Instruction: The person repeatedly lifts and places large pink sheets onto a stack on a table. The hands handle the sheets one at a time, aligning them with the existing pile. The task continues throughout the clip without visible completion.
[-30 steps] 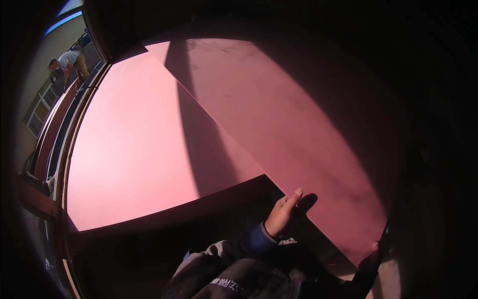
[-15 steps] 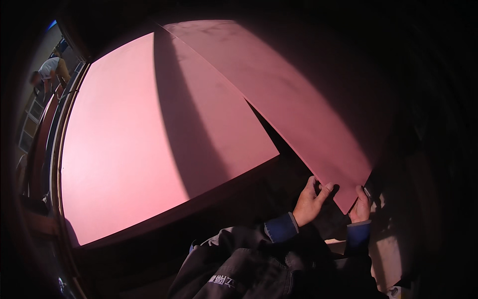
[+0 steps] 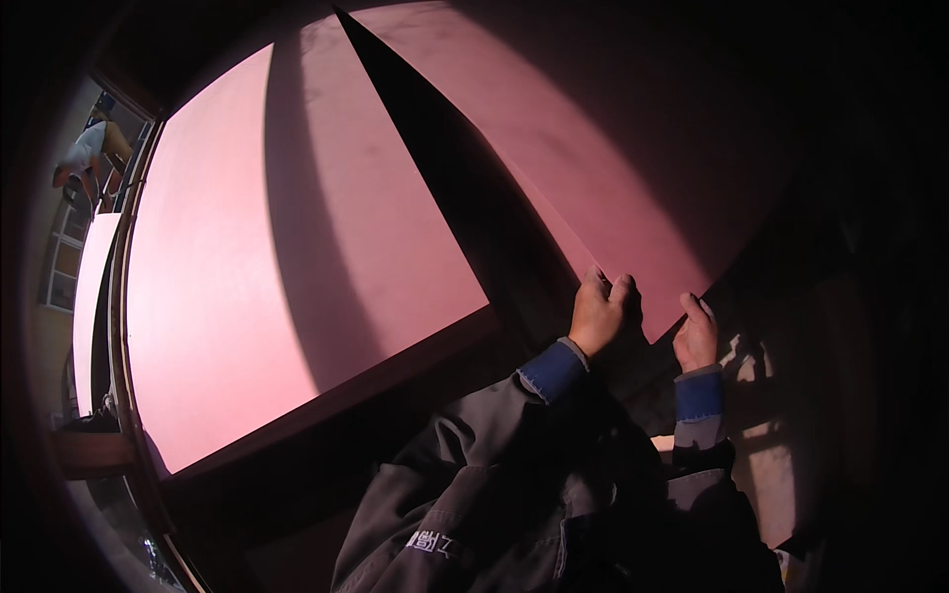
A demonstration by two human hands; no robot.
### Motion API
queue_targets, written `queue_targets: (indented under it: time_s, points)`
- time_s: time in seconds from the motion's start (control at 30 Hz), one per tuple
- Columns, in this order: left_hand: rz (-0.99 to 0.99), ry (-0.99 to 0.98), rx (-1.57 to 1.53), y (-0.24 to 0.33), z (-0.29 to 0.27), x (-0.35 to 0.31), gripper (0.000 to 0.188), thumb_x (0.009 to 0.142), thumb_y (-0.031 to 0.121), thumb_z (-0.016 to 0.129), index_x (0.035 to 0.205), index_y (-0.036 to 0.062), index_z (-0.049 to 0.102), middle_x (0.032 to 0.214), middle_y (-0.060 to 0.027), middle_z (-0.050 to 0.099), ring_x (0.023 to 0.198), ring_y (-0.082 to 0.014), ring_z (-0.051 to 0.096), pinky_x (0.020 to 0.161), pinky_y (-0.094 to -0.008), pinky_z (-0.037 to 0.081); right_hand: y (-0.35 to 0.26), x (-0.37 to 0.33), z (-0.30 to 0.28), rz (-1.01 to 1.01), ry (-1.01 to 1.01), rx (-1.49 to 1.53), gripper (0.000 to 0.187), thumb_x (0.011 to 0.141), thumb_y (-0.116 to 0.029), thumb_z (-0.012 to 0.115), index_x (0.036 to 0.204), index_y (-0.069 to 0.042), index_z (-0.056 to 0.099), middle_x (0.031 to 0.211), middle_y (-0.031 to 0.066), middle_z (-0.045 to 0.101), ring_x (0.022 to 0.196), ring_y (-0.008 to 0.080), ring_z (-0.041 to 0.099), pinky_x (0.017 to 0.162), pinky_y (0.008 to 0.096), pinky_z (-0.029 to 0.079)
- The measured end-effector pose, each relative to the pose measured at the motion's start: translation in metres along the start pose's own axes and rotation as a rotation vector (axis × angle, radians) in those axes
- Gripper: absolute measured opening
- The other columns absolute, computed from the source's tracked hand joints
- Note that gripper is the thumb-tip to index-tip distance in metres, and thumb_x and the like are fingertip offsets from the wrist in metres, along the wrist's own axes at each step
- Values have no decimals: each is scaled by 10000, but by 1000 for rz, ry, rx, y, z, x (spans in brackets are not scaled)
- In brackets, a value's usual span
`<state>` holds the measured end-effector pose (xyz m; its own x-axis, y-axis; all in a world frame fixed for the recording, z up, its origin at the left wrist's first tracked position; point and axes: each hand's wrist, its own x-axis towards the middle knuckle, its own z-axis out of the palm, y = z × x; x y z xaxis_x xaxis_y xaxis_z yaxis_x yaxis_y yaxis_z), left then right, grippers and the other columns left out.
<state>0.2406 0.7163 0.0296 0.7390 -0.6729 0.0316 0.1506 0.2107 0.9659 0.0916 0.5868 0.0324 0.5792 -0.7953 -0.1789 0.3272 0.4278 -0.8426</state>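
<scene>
A large thin pink panel [image 3: 603, 188] slants across the right half of the view. Its near corner lies between my hands. My left hand [image 3: 599, 314] is closed on the panel's left edge, with the thumb near its upper face. On the other side of the corner, my right hand [image 3: 697, 334] grips the near edge. A second pink panel [image 3: 203, 287], partly sunlit and partly shaded, lies flat to the left. A dark wedge-shaped gap parts the two panels and narrows toward the far end.
At the far left, beyond a dark frame [image 3: 131, 247], a person [image 3: 89, 148] in a light top bends over. A narrow pale pink panel [image 3: 93, 306] stands there too. Deep shadow hides most of the right side.
The held panel has shifted away from the flat one, and the dark gap has widened. Both hands moved forward with its corner. Outside at left, the narrow panel now shows a bright face.
</scene>
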Motion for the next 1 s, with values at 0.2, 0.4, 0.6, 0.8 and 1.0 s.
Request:
queue_targets:
  time_s: [0.2, 0.4, 0.6, 0.8, 1.0]
  points:
    - [-100, 72, 35, -23, -9, -3, 249, 991, 142, 613, 1146, -47, 567, 945, -74, 686, 846, -118, 633, 748, -278, 509, 8, -8, 5, 250, 119, -91, 230, 939, -105, 638, 1147, -24, 585, 1119, 67, 639, 1000, 202, 641, 816, 383, 548]
    - [-73, 231, 277, -4, -49, 4, 304, 975, 229, 655, 977, -68, 593, 849, -107, 664, 773, -120, 590, 665, -296, 483, 22, -14, 31, 429, -45, -305, 221, 952, -204, 635, 1061, -26, 564, 890, 70, 640, 721, 180, 658, 623, 325, 567]
    - [-31, 411, 519, -4, -50, 7, 470, 951, 388, 673, 865, -61, 565, 694, -198, 540, 600, -212, 502, 567, -367, 436, 26, 3, 42, 452, -101, -423, 217, 970, -232, 620, 1007, -27, 562, 798, 76, 624, 643, 172, 652, 583, 307, 561]
    - [39, 399, 566, -21, -48, 11, 347, 921, 283, 679, 856, -38, 564, 752, -258, 609, 682, -386, 618, 608, -417, 484, 29, 17, 39, 497, -64, -518, 301, 983, -301, 605, 1093, -26, 555, 771, 92, 629, 608, 149, 620, 538, 290, 552]
    - [-23, -339, 793, 126, -53, -76, 387, 938, 310, 675, 995, -56, 561, 812, -281, 644, 758, -441, 648, 614, -428, 503, 29, 24, 25, 458, -136, -523, 282, 1003, -307, 581, 1092, -42, 543, 782, 86, 643, 589, 137, 595, 532, 280, 529]
